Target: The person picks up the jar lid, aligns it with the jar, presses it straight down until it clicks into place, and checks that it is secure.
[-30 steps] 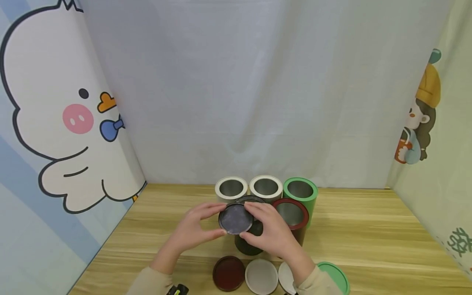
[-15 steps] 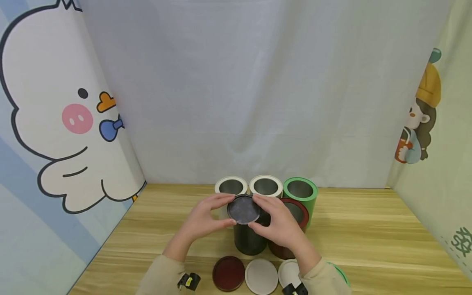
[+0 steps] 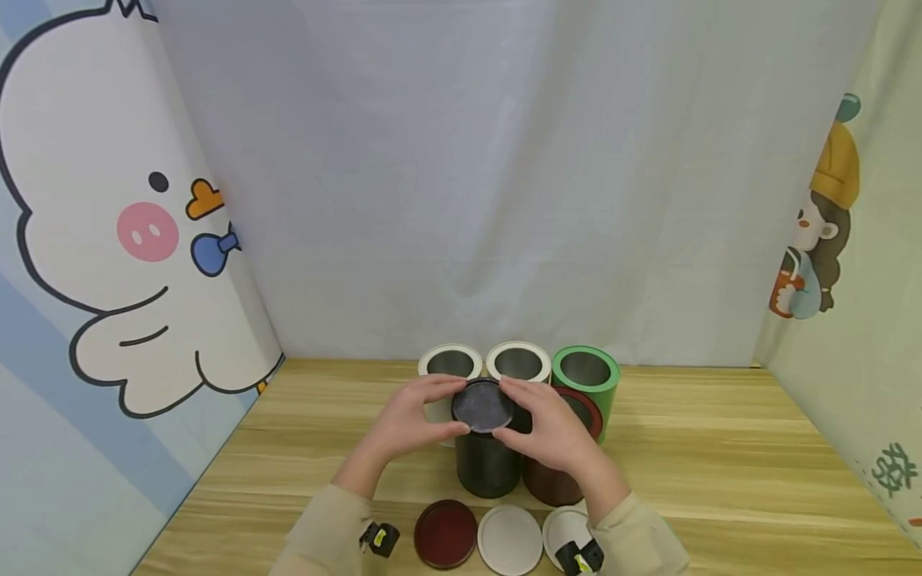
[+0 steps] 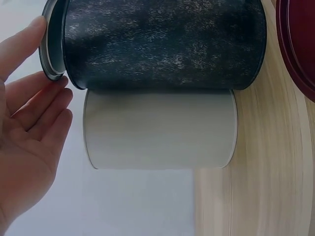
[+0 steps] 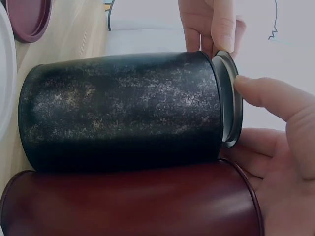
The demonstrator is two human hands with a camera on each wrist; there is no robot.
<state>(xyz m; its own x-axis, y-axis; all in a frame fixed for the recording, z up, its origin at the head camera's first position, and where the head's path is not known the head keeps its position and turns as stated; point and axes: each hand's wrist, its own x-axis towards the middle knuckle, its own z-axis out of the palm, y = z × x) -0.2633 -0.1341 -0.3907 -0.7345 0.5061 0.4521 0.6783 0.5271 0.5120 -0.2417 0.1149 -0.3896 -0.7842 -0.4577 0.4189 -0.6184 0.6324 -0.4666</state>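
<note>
The black can [image 5: 123, 108] looks like metal, its wall speckled and half-glossy; the black lid [image 3: 483, 406] at its mouth has a shiny metallic edge. Beside the black can, the dark red can [image 5: 133, 206] is smooth and glossy, the cream can [image 4: 162, 130] smooth and nearly matt. Beneath it, the table [image 3: 720, 464] shows wood grain; behind it hangs a creased cloth curtain [image 3: 468, 176].

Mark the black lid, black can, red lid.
Black lid [image 3: 483, 406]: head view, middle of its upper face.
Black can [image 5: 120, 108]: right wrist view, middle of its side wall.
Red lid [image 3: 445, 534]: head view, middle of its upper face.
</note>
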